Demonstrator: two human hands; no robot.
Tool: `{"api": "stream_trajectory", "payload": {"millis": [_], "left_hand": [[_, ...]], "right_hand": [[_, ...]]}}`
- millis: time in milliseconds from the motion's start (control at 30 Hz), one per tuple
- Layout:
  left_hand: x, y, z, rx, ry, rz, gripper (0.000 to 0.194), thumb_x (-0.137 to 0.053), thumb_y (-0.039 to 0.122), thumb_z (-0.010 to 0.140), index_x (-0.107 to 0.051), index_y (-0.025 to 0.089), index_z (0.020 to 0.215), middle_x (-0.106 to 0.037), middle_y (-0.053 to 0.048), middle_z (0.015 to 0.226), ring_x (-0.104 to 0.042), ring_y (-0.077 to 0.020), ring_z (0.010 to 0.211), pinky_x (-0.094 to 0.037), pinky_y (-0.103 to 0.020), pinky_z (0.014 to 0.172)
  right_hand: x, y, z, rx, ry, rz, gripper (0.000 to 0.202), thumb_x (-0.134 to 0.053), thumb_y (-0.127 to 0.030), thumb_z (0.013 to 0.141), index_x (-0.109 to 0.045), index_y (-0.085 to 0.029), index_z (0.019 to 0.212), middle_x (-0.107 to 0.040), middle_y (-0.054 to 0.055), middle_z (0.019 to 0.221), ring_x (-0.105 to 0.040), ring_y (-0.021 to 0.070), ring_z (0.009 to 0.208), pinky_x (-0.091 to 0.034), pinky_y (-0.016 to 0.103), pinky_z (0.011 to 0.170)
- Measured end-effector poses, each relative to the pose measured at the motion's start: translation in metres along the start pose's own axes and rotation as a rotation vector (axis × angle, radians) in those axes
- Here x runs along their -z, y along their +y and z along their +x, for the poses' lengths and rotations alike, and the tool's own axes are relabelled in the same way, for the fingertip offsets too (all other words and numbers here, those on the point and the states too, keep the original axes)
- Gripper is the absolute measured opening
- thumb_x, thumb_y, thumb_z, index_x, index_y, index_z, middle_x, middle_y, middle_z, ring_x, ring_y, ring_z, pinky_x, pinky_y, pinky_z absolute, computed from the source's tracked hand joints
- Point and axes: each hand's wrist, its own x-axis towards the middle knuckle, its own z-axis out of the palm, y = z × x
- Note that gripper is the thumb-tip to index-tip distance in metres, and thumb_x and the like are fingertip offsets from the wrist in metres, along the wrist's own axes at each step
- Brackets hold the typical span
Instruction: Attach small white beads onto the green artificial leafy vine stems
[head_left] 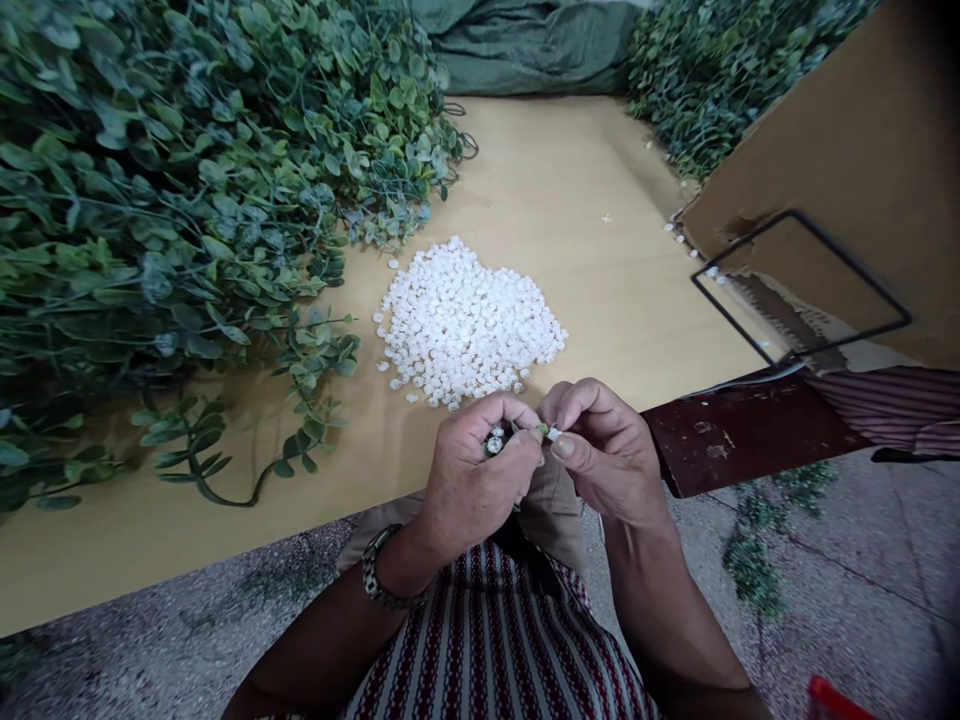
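Note:
Just in front of the table edge, my left hand point(480, 480) is closed round a green stem, with small white pieces point(495, 440) showing between its fingers. My right hand point(611, 455) pinches a small white piece point(554, 433) between thumb and index finger, at the green tip point(543, 429) that sticks out of my left hand. The two hands nearly touch. Beyond them lies a heap of small white plastic pieces point(469, 325) on the tan table point(585, 290).
Piled green artificial foliage point(187, 200) covers the table's left side. More foliage point(720, 80) stands at the back right, near a torn cardboard sheet point(847, 170) and a black wire frame point(851, 255). Green cloth point(532, 50) lies at the back. Leafy sprigs point(754, 560) are on the floor.

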Motion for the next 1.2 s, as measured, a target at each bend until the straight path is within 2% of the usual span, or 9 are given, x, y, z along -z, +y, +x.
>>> {"api": "stream_trajectory", "payload": {"millis": [167,367,500,733,1067,1200], "left_hand": [[0.002,-0.002,0.0,-0.042,-0.009,0.057,0.009,-0.054,0.015,0.073,-0.056,0.019,0.065,-0.048,0.007,0.042,-0.041,-0.0073,0.034,-0.032,-0.02,0.038],[0.005,-0.004,0.0,-0.098,-0.072,0.078,0.007,-0.053,0.014,0.073,-0.057,0.018,0.068,-0.053,0.005,0.05,-0.042,-0.0074,0.038,-0.034,-0.021,0.04],[0.006,-0.005,0.002,-0.124,-0.095,0.077,0.008,-0.054,0.013,0.074,-0.057,0.018,0.069,-0.058,0.003,0.057,-0.044,-0.0072,0.041,-0.035,-0.021,0.041],[0.006,-0.006,0.001,-0.161,-0.112,0.073,0.01,-0.053,0.011,0.076,-0.057,0.018,0.069,-0.056,0.003,0.058,-0.044,-0.0066,0.042,-0.036,-0.02,0.042],[0.005,-0.007,-0.001,-0.224,-0.105,0.063,0.014,-0.053,0.009,0.08,-0.056,0.017,0.069,-0.051,0.006,0.051,-0.043,-0.006,0.04,-0.034,-0.02,0.041],[0.005,-0.008,-0.001,-0.262,-0.1,0.089,0.015,-0.053,0.007,0.08,-0.057,0.017,0.069,-0.051,0.006,0.052,-0.044,-0.0059,0.042,-0.035,-0.02,0.042]], "right_hand": [[0.002,-0.001,0.001,-0.108,0.017,0.071,0.016,-0.081,-0.024,0.073,-0.067,-0.02,0.08,-0.06,-0.002,0.072,-0.052,0.0092,0.061,-0.044,0.021,0.055],[0.006,-0.002,0.005,-0.112,-0.013,0.148,0.013,-0.086,-0.02,0.066,-0.073,-0.022,0.069,-0.063,-0.002,0.065,-0.055,0.0088,0.058,-0.046,0.021,0.055],[0.011,-0.003,0.004,-0.145,-0.036,0.135,0.01,-0.085,-0.021,0.068,-0.075,-0.023,0.071,-0.066,-0.002,0.066,-0.058,0.0081,0.06,-0.047,0.02,0.057],[0.014,-0.003,0.003,-0.139,-0.057,0.135,0.008,-0.083,-0.021,0.071,-0.075,-0.022,0.074,-0.066,-0.002,0.068,-0.059,0.007,0.062,-0.048,0.019,0.06],[0.009,-0.001,0.0,-0.097,0.023,0.03,0.014,-0.084,-0.025,0.069,-0.071,-0.022,0.069,-0.063,-0.003,0.065,-0.057,0.0097,0.059,-0.045,0.022,0.056],[0.009,0.001,-0.001,-0.091,0.008,0.024,0.012,-0.083,-0.021,0.071,-0.071,-0.022,0.072,-0.063,-0.003,0.067,-0.056,0.0093,0.062,-0.044,0.021,0.058]]}}
